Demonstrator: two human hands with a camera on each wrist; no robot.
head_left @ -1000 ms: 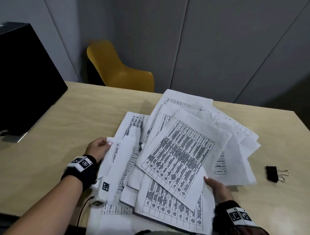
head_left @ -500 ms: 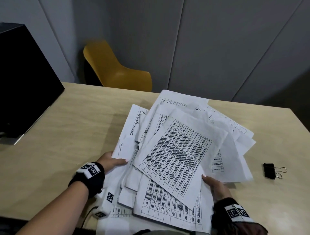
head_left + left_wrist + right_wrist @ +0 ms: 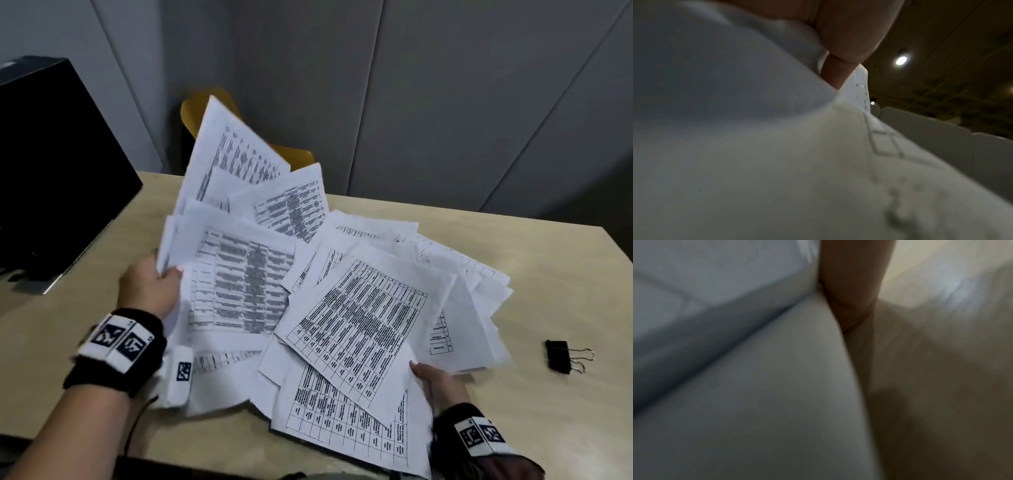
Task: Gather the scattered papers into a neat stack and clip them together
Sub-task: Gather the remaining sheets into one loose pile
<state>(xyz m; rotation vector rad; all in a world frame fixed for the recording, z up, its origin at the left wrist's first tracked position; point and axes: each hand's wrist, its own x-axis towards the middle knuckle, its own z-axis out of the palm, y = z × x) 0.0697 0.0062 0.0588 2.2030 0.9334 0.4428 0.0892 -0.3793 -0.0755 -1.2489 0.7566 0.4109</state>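
A loose pile of printed papers (image 3: 359, 308) with tables lies spread over the middle of the wooden table (image 3: 85, 342). My left hand (image 3: 154, 284) grips the left edges of several sheets and holds them tilted up off the table. My right hand (image 3: 435, 383) holds the near right edge of the pile, thumb on top. Both wrist views are filled with blurred white paper (image 3: 756, 146) (image 3: 735, 386) and part of a finger (image 3: 846, 40). A black binder clip (image 3: 561, 356) lies on the table to the right of the pile, apart from both hands.
A black monitor (image 3: 51, 171) stands at the left edge of the table. A yellow chair (image 3: 294, 154) sits behind the table, partly hidden by the raised sheets. Grey wall panels (image 3: 445, 102) stand behind.
My left hand has lifted the left-hand sheets up and tilted them toward the right. The right hand has stayed at the pile's near right edge. The clip has not moved.
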